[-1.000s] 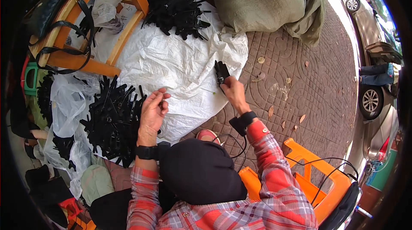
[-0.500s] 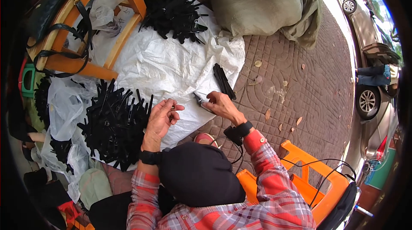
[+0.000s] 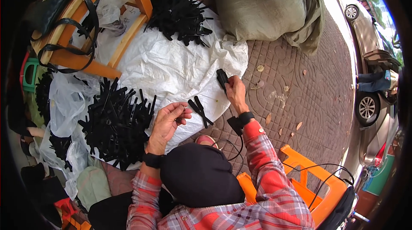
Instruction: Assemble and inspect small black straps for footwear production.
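Note:
My right hand (image 3: pixel 236 93) is closed round the near end of a small stack of black strips (image 3: pixel 222 78) at the right edge of a white sheet. My left hand (image 3: pixel 170 120) hovers over the sheet with thumb and fingers pinched. Whatever it holds, if anything, is too small to make out. Between the hands, two narrow black pieces (image 3: pixel 200 112) lie crossed on the sheet (image 3: pixel 171 71). Just left of my left hand spreads a large heap of similar black strips (image 3: pixel 116 125). A second black heap (image 3: pixel 178 18) lies at the far side.
A wooden chair (image 3: pixel 122 52) with a black bag (image 3: pixel 58 9) stands at far left. Clear plastic bags (image 3: pixel 66 105) lie beside the near heap. A big grey-green sack (image 3: pixel 262 5) sits far off on brown paving (image 3: pixel 274 75). An orange stool (image 3: pixel 330 183) is at near right.
My right hand has moved away and right, from the small black piece onto the stack. Crossed pieces now lie uncovered on the sheet. My left hand has shifted slightly right, still pinched.

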A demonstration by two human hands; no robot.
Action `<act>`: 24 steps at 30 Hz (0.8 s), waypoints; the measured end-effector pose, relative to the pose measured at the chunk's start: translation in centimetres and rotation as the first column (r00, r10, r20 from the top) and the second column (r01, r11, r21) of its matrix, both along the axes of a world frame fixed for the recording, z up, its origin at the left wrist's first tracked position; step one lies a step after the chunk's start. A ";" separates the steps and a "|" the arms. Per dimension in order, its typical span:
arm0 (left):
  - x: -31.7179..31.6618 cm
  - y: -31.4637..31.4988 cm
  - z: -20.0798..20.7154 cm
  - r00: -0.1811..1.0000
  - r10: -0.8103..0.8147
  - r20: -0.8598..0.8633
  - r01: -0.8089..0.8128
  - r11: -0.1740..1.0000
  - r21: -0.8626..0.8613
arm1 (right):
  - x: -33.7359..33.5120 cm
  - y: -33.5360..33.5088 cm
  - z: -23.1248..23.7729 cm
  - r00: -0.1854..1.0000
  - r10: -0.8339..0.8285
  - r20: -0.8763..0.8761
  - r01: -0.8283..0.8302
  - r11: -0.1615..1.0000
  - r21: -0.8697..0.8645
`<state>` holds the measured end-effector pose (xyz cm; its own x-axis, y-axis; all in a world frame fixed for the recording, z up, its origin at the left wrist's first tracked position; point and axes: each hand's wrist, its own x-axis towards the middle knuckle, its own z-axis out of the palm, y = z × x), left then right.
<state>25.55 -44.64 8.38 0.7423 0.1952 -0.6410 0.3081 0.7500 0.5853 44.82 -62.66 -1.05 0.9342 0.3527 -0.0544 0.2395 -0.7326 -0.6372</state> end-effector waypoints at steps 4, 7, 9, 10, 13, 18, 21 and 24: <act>-0.3 0.7 -0.7 0.994 -0.035 0.099 0.039 0.998 -0.039 | -1.2 -1.0 3.9 0.915 0.093 -0.394 0.091 0.900 0.426; 0.7 0.2 0.7 0.992 -0.043 0.117 0.039 0.999 0.037 | -3.0 -0.8 9.1 0.719 0.255 -0.646 0.289 0.737 0.611; 0.7 0.5 1.1 0.983 -0.076 0.167 0.078 0.997 -0.009 | -3.6 -0.6 10.6 0.638 0.361 -0.680 0.307 0.690 0.655; 0.7 0.7 1.3 0.982 -0.069 0.173 0.068 0.998 0.010 | -4.0 -0.3 11.1 0.649 0.379 -0.660 0.260 0.704 0.661; 1.1 0.3 1.5 0.976 -0.032 0.216 0.024 0.999 0.039 | -4.3 -0.8 10.1 0.608 0.454 -0.651 0.256 0.664 0.702; 0.9 0.6 2.4 0.971 -0.001 0.239 -0.018 0.997 0.078 | -6.3 0.9 13.7 0.480 0.492 -0.726 0.065 0.805 0.589; 0.6 0.5 2.4 0.971 -0.017 0.239 0.003 0.998 0.060 | -7.0 1.4 14.5 0.430 0.520 -0.738 0.026 0.810 0.586; 0.5 0.2 2.4 0.960 -0.086 0.267 0.057 0.992 0.116 | -7.3 1.2 14.2 0.389 0.545 -0.742 0.077 0.784 0.616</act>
<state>26.08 -44.48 10.79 0.8997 0.1915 -0.3924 0.1774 0.6609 0.7292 37.54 -61.51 13.12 0.3408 0.8019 -0.4907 -0.5480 -0.2546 -0.7968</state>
